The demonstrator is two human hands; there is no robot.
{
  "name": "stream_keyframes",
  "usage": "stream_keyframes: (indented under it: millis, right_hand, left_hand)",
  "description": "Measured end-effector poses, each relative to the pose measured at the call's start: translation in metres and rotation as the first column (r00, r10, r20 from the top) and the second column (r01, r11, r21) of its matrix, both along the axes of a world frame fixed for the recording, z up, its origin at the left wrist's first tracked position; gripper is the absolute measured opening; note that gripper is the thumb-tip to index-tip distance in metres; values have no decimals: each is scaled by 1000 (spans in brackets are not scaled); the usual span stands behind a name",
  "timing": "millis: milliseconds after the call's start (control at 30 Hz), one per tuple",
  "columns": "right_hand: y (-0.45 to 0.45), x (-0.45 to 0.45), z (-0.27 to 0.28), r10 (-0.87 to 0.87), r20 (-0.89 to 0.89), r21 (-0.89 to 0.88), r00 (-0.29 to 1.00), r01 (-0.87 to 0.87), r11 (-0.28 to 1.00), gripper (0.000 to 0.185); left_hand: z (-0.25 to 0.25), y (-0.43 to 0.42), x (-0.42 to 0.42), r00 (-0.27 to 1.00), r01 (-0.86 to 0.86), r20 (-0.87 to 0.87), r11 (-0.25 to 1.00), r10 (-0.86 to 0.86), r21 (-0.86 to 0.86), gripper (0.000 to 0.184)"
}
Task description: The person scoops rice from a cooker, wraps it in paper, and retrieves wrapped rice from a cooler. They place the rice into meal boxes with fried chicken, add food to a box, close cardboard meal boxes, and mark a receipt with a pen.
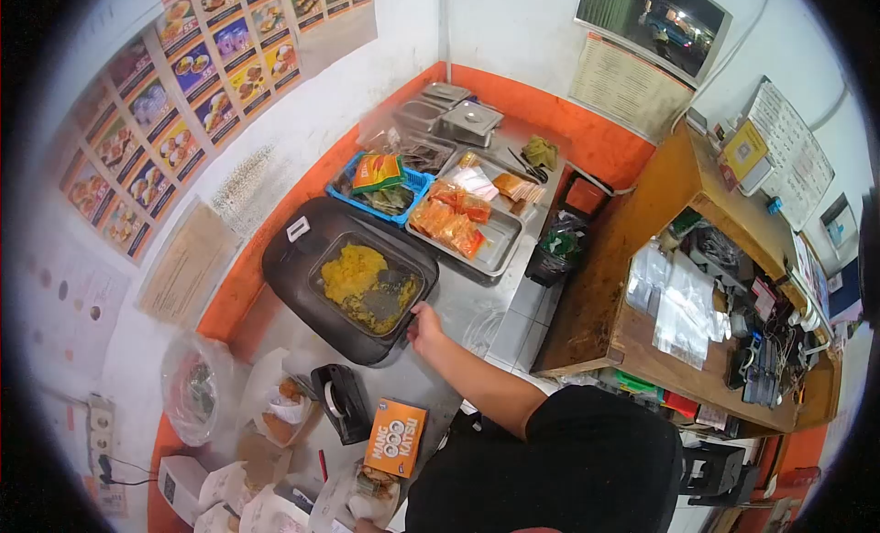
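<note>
Black container [298,258] sits on the steel surface [478,324], close to the orange-and-white wall [252,189]. Yellow food [353,272] lies in its recessed pan, heaped toward the far left, thinner toward my side, with dark bottom showing through.

My right hand [424,331] is at the container's near right edge, fingers curled — whether they grip the rim or only rest there, I cannot tell. My left hand [368,527] barely shows at the bottom of the view; its state I cannot tell. Nearest it: an open paper box [332,504].

Beyond the container: a blue basket [367,208] of packets, and beside it a steel tray [504,232] bearing orange packets [449,226]. On my side: a black tape dispenser [356,421], then an orange box [396,437] lettered MANG and KATSU. Farther left, a clear plastic bag [192,391]. Wooden cabinet [600,285] stands off to the right.
</note>
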State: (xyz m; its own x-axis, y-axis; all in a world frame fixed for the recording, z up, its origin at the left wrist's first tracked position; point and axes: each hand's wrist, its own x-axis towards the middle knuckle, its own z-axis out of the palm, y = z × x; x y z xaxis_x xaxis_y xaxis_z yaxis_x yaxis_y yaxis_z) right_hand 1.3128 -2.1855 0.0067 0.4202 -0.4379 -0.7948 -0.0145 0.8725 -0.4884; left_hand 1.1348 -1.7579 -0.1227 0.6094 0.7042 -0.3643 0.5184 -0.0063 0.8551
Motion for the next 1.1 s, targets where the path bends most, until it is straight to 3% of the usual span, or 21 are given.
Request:
stream_keyframes:
  millis: [100,167,267,300,333,367,400,433,500,567,700,767,800,867,900,933,967,1033,1100]
  right_hand:
    - [-3,3,2,43,139,18,989,-46,999,14]
    - [-4,12,17,72,140,-12,988,-71,997,11]
    - [1,24,86,154,185,-128,971,-131,983,7]
    - [-1,37,92,198,348,-157,916,-151,976,7]
    - [-1,46,123,220,361,-190,906,-160,969,8]
    - [0,59,146,304,583,-324,753,-127,937,12]
    - [0,65,172,318,613,-372,723,-91,924,15]
    - [-10,89,175,368,740,-338,562,-162,927,15]
    - [-9,120,212,392,722,-355,571,-181,917,12]
    - [-8,152,229,463,678,-468,572,-150,871,20]
    - [-12,185,255,627,518,-646,582,-214,733,27]
    - [-22,197,253,797,288,-822,531,-290,490,33]
    - [-27,200,243,785,229,-824,576,-314,471,33]
    - [-42,195,206,857,-45,-870,514,-442,219,29]
    - [-56,197,147,807,-259,-941,531,-328,-87,29]
    - [-67,192,98,691,-442,-893,571,-210,-398,29]
    - [-67,160,86,256,-833,-483,490,-420,-768,28]
    - [-81,119,-1,53,-892,-382,450,-683,-622,22]
    - [-90,91,-55,-233,-811,-216,537,-645,-733,15]
  left_hand:
    - [1,-1,4,1000,-13,-13,1000,13,15,22]
    - [-2,2,3,1000,-28,-11,999,29,20,24]
    - [-7,22,-17,997,-80,-15,996,81,31,28]
    - [-11,31,-29,994,-105,-25,994,106,37,29]
    - [-16,41,-44,991,-128,-41,991,130,48,30]
    - [-18,48,-60,986,-148,-68,987,153,69,31]
    - [-20,53,-75,980,-164,-100,982,173,91,33]
    - [-15,52,-74,979,-95,-171,990,112,105,38]
    - [-1,46,-69,951,55,-308,991,-14,124,50]
    - [31,23,-64,988,-143,-73,977,133,-156,60]
    - [88,-15,-52,991,-131,15,986,134,-104,68]
    - [96,-18,-51,993,-122,-8,987,122,-101,68]
    - [98,-17,-53,995,-103,-25,990,101,-99,68]
    - [74,-3,-64,998,-64,19,989,67,-130,67]
    - [65,5,-68,997,-20,68,987,32,-161,66]
    - [62,9,-71,997,-26,64,986,37,-165,66]
    - [59,10,-74,998,-6,55,990,13,-138,64]
    - [60,4,-80,999,3,39,993,2,-119,63]
    - [71,-4,-75,998,-44,48,991,50,-124,61]
